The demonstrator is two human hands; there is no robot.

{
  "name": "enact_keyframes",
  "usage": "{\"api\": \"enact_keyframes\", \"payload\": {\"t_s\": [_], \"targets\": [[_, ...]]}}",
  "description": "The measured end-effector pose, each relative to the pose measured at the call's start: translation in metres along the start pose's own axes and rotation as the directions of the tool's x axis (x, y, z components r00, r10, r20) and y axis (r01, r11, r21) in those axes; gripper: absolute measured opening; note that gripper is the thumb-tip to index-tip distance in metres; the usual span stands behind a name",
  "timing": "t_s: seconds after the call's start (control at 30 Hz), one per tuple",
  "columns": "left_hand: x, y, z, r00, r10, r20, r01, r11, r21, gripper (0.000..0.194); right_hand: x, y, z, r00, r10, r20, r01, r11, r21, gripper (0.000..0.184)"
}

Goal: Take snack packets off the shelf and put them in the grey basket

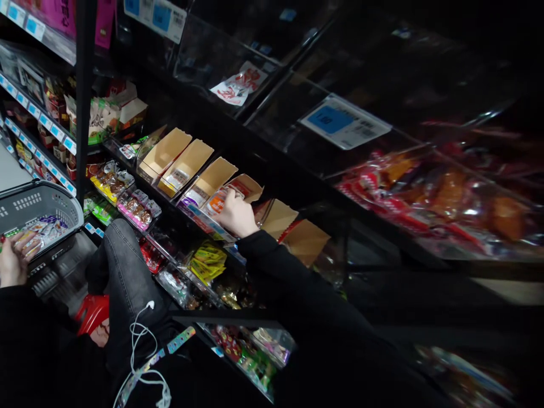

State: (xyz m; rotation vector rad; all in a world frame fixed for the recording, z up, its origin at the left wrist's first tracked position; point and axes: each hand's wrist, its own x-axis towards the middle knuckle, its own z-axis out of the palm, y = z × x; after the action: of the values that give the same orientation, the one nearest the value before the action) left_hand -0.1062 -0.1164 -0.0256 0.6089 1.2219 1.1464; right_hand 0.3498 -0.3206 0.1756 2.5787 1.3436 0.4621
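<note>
My right hand reaches into a row of small open cardboard boxes on the shelf. Its fingers are curled on an orange-and-white snack packet in one box; the fingertips are partly hidden. At the far left, my left hand is over the near side of a grey shopping basket, cut off by the picture's edge. Blur smears its fingers, and whether they hold anything is unclear. Several small white-and-blue packets lie inside the basket.
Clear bins hold yellow packets and other wrapped snacks. An upper shelf bin with red packets and a price tag juts out at right. A black shelf post stands at left. White earphone cords hang before my knee.
</note>
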Motion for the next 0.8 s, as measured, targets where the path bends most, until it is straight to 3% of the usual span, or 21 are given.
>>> {"api": "enact_keyframes", "payload": {"t_s": [0.1,0.3,0.63,0.8], "targets": [[0.000,0.000,0.001,1.000,-0.012,0.010,0.012,1.000,-0.001,0.037,0.000,0.001,0.003,1.000,0.011,-0.010,-0.011,1.000,0.018,0.073],[-0.002,0.002,0.002,1.000,-0.018,-0.009,0.018,1.000,-0.001,0.039,0.024,0.006,0.004,0.993,0.011,0.120,-0.010,1.000,-0.012,0.074],[-0.006,0.006,0.005,1.000,-0.028,0.002,0.028,0.999,-0.031,0.037,0.007,0.014,-0.011,0.999,-0.004,0.036,0.005,1.000,-0.025,0.070],[-0.002,0.003,0.001,1.000,-0.017,0.004,0.017,1.000,-0.011,0.038,0.027,0.029,-0.012,0.978,-0.016,0.210,-0.012,0.991,0.131,0.078]]}}
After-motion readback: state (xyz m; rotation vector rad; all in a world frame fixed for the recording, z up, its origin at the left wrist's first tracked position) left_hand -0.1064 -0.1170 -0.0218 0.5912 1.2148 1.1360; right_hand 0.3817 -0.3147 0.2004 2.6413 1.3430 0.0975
